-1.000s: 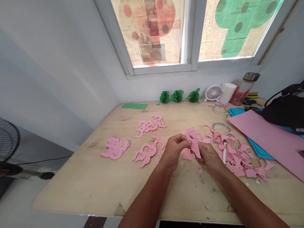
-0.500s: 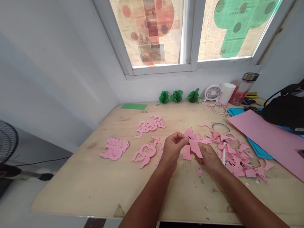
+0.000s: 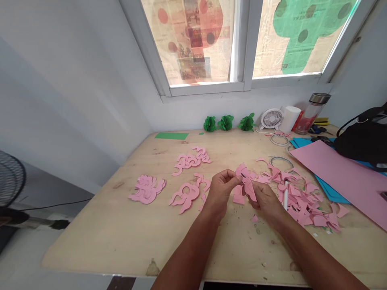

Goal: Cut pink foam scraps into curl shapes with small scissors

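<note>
"What's being gripped, head view?"
"One pink cutout (image 3: 249, 190) at four o'clock: left hand (image 3: 222, 191) and right hand (image 3: 267, 199) are both holding it in closed pinches."
"And behind?"
"Three green ornaments (image 3: 225, 123) are standing at two o'clock."

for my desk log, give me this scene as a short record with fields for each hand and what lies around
left hand: pinching a pink paper piece
right hand: holding the same piece
left of hands: three groups of pink cut-outs
right of hands: pink scraps, white stick among them
far right: pink sheet over blue sheets
back edge: three green paper ornaments, white fan, bottle
</note>
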